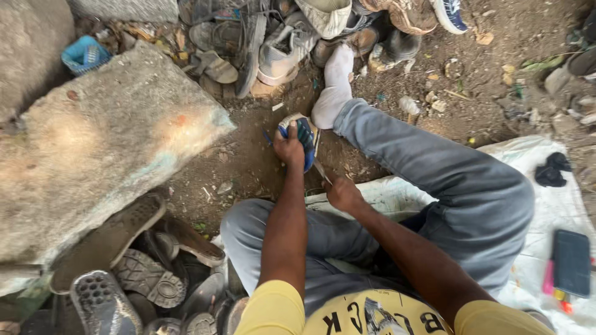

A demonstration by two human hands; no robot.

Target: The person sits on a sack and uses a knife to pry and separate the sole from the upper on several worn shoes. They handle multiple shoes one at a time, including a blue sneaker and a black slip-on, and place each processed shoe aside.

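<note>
Left hand (289, 147) clamped on blue shoe (305, 139), pinned to dirt. Right hand (341, 192) closed on thin blade (321, 172), probably. Best cutting away from sock (334, 87).

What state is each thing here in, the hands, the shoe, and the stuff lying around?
Left hand: gripping the blue shoe.
Blue shoe: held on edge over the dirt.
Right hand: closed on a thin tool.
Thin tool: its tip at the shoe.
Phone: flat, screen dark.
Blue basket: upright.

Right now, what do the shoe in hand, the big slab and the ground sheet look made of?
Shoe: blue-and-white fabric or synthetic upper, probably; too small to be sure.
Slab: rough, matte stone or concrete, mottled and stained.
Sheet: white woven plastic sacking, likely; creased and soiled.
</note>
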